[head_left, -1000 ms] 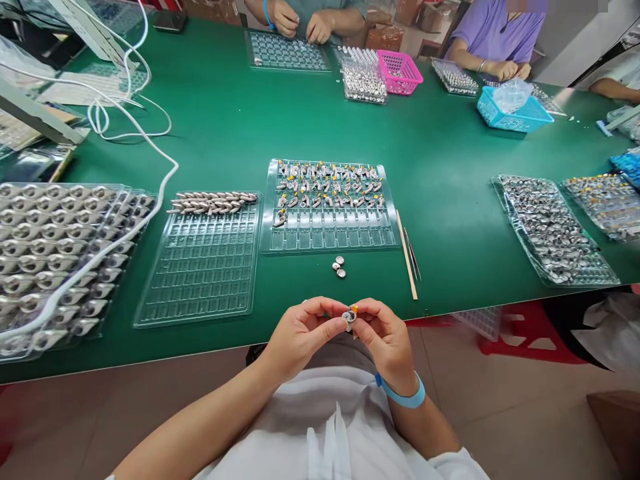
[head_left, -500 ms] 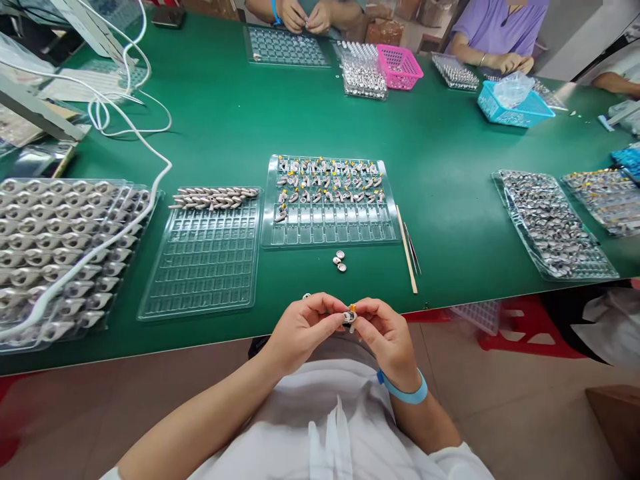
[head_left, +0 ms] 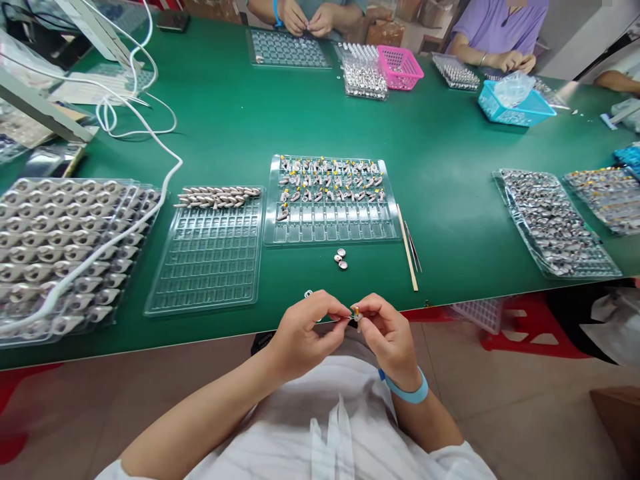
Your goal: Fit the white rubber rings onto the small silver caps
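Note:
Just off the table's front edge, my left hand (head_left: 313, 331) and my right hand (head_left: 389, 333) meet in front of my body. Thumb and forefinger of the right hand pinch a small metal part with a yellow piece (head_left: 357, 313). My left fingertips are pinched close beside it on a tiny silvery bit, too small to name. Several small round metal caps (head_left: 341, 259) lie on the table past my hands. A small ring-like piece (head_left: 308, 293) sits by my left knuckles. Farther off is a clear tray (head_left: 330, 232) with rows of grey parts bearing yellow pieces.
A wooden stick (head_left: 407, 248) and tweezers (head_left: 413, 247) lie right of the tray. Left are a tray with grey parts (head_left: 203, 267), stacked trays (head_left: 65, 267) and a white cable (head_left: 170, 175). Filled trays (head_left: 560, 227) stand right. Co-workers sit opposite, near pink (head_left: 400, 68) and blue baskets (head_left: 517, 110).
My left fingertips have drawn slightly apart from the part in my right hand, and the yellow piece now stands more upright. The whole view has shifted slightly.

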The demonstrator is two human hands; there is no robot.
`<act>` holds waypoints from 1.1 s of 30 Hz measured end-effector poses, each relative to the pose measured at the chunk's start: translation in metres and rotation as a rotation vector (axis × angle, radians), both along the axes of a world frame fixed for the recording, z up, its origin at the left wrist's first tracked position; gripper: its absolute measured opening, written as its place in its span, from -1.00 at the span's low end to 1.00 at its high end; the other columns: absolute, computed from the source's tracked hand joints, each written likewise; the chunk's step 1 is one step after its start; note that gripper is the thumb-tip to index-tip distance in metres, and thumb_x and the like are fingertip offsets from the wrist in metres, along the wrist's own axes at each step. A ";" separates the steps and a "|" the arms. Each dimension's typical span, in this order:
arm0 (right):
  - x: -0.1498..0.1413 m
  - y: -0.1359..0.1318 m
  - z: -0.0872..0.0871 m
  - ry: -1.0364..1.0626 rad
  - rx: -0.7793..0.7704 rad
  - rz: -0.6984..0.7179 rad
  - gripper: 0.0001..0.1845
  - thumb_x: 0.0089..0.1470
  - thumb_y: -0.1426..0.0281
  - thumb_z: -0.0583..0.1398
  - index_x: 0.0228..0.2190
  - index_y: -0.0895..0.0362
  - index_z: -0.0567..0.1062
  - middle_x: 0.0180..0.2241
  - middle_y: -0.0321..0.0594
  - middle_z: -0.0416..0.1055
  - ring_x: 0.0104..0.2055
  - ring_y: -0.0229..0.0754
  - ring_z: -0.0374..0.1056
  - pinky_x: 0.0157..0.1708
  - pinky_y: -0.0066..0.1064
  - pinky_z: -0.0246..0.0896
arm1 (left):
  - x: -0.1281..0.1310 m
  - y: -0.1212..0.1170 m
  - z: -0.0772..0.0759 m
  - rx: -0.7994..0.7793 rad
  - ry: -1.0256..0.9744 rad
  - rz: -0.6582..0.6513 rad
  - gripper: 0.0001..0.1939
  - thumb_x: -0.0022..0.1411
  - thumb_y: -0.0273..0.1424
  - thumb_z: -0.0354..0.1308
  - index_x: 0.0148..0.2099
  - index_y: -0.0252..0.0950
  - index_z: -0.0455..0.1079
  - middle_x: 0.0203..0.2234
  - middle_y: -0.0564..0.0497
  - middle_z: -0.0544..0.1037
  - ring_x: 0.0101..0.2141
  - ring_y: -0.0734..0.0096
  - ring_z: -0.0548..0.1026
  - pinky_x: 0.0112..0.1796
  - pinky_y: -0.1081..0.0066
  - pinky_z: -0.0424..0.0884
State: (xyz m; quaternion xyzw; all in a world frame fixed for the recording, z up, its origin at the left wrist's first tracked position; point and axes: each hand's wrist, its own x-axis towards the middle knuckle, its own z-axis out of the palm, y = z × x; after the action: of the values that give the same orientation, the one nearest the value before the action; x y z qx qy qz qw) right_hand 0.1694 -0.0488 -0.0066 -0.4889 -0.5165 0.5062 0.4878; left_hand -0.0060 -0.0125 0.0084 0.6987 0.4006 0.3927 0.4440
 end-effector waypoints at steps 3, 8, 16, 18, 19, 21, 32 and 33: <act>0.000 0.002 -0.005 0.107 0.036 0.042 -0.87 0.16 0.39 0.16 -0.24 0.07 0.50 -0.28 -0.21 0.33 -0.26 -0.21 0.31 -0.25 -0.37 0.29 | -0.004 0.004 0.002 0.232 0.054 -0.050 -0.85 0.20 -0.57 0.13 -0.21 -0.25 0.43 -0.43 -0.03 0.55 -0.39 0.39 0.48 -0.32 0.38 0.43; 0.001 0.009 -0.005 0.451 -0.065 0.202 -0.70 0.12 0.16 0.20 -0.18 0.08 0.48 -0.15 -0.10 0.39 -0.11 -0.07 0.34 -0.15 -0.25 0.32 | -0.009 0.008 0.010 0.578 0.096 -0.134 -0.77 0.20 -0.65 0.09 -0.13 -0.30 0.38 -0.38 -0.06 0.54 -0.37 0.39 0.46 -0.33 0.34 0.46; 0.004 0.017 0.003 0.394 -0.303 0.349 -0.81 0.12 0.26 0.27 -0.36 0.13 0.42 -0.40 -0.26 0.40 -0.39 -0.26 0.38 -0.40 -0.41 0.35 | -0.017 0.012 0.002 0.948 0.324 -0.186 -0.85 0.30 -0.57 0.07 -0.09 -0.41 0.36 -0.33 -0.11 0.55 -0.32 0.33 0.49 -0.22 0.24 0.53; 0.003 0.018 0.004 0.372 -0.314 0.352 -0.78 0.11 0.25 0.27 -0.38 0.13 0.40 -0.43 -0.27 0.40 -0.41 -0.26 0.40 -0.46 -0.44 0.34 | -0.017 0.013 -0.002 0.957 0.315 -0.178 -0.86 0.30 -0.57 0.07 -0.09 -0.40 0.36 -0.33 -0.11 0.54 -0.32 0.34 0.49 -0.22 0.25 0.53; 0.003 0.018 0.004 0.360 -0.315 0.346 -0.78 0.11 0.25 0.26 -0.38 0.13 0.38 -0.45 -0.28 0.39 -0.42 -0.25 0.40 -0.49 -0.46 0.33 | -0.016 0.013 -0.004 0.939 0.307 -0.174 -0.86 0.30 -0.56 0.07 -0.09 -0.38 0.36 -0.33 -0.11 0.54 -0.32 0.34 0.49 -0.23 0.26 0.52; 0.001 0.018 0.004 0.311 -0.299 0.311 -0.80 0.11 0.28 0.23 -0.40 0.13 0.36 -0.47 -0.30 0.37 -0.45 -0.27 0.39 -0.56 -0.50 0.28 | -0.013 0.011 -0.006 0.849 0.264 -0.154 -0.82 0.29 -0.57 0.07 -0.06 -0.34 0.35 -0.33 -0.11 0.54 -0.32 0.34 0.48 -0.26 0.27 0.51; 0.004 0.012 0.001 -0.417 0.368 0.068 -0.81 -0.02 0.60 0.14 -0.36 0.09 0.34 -0.40 -0.28 0.35 -0.48 -0.33 0.19 -0.55 -0.50 0.12 | -0.006 0.005 0.004 -0.146 0.045 -0.109 -0.92 0.24 -0.45 0.17 -0.26 -0.34 0.49 -0.43 -0.02 0.59 -0.41 0.45 0.53 -0.37 0.48 0.45; 0.004 0.012 0.000 -0.446 0.389 0.063 -0.80 -0.01 0.60 0.14 -0.33 0.09 0.35 -0.39 -0.27 0.36 -0.46 -0.31 0.22 -0.53 -0.48 0.16 | -0.005 0.006 0.004 -0.163 0.037 -0.091 -0.92 0.23 -0.46 0.18 -0.28 -0.34 0.49 -0.44 -0.02 0.59 -0.42 0.45 0.52 -0.38 0.49 0.45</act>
State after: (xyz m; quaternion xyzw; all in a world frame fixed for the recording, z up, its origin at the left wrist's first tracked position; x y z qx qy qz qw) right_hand 0.1736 -0.0367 -0.0066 -0.4690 -0.7132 0.2928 0.4309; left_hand -0.0106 -0.0070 0.0121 0.6850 0.4072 0.3250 0.5093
